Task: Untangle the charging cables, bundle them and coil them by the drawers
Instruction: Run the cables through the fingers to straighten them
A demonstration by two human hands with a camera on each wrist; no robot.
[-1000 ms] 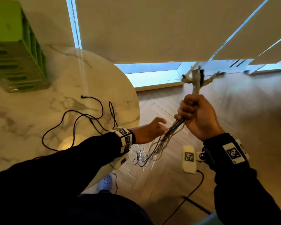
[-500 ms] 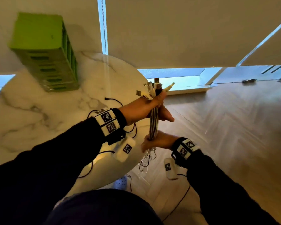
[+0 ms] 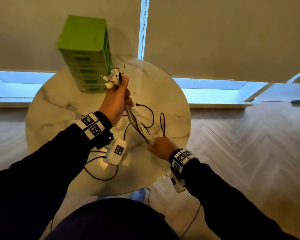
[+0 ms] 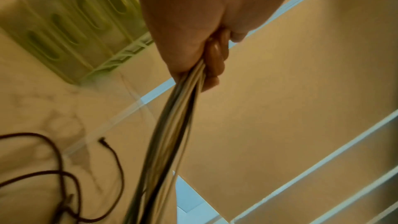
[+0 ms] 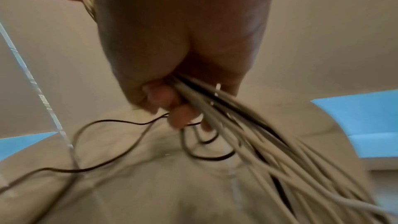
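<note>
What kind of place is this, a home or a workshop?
Probably a room in a home or office: a round marble table beside low windows with roller blinds, a herringbone wood floor and green desktop drawers.

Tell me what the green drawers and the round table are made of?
Drawers: probably plastic, smooth and matte, one even green with moulded slot handles. Table: looks like polished marble or a marble-look top, white with grey veins and a soft shine; the pictures cannot settle which.
</note>
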